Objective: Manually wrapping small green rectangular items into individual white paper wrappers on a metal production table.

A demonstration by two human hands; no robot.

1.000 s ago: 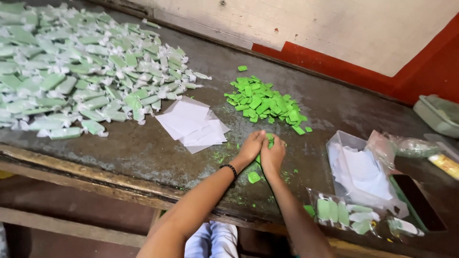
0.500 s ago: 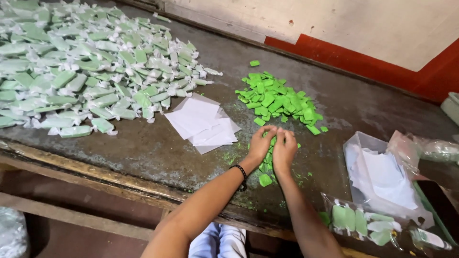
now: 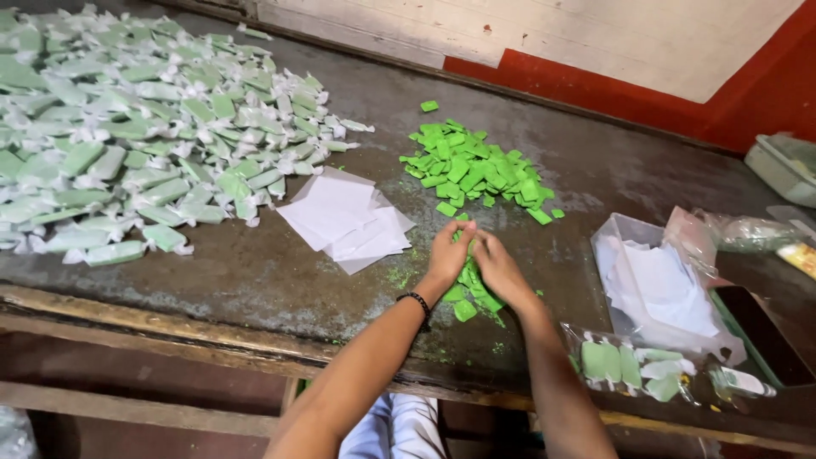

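My left hand (image 3: pixel 450 252) and my right hand (image 3: pixel 500 268) are pressed close together over a small cluster of bright green pieces (image 3: pixel 470 289) near the table's front edge. Both hands have fingers curled around green pieces between them; what lies inside the grip is partly hidden. A black band sits on my left wrist. Beyond the hands lies a loose pile of unwrapped green pieces (image 3: pixel 472 167). A stack of white paper squares (image 3: pixel 344 219) lies just left of my left hand.
A big heap of paper-wrapped green pieces (image 3: pixel 127 136) covers the table's left side. A clear plastic tub with white papers (image 3: pixel 659 280) stands at the right, with a clear bag of wrapped pieces (image 3: pixel 629 365) in front. The dark worn table (image 3: pixel 212 280) has a wooden front edge.
The view has shifted so everything sits a little further right and lower. My hands stay together over the green pieces, with only small finger movement.
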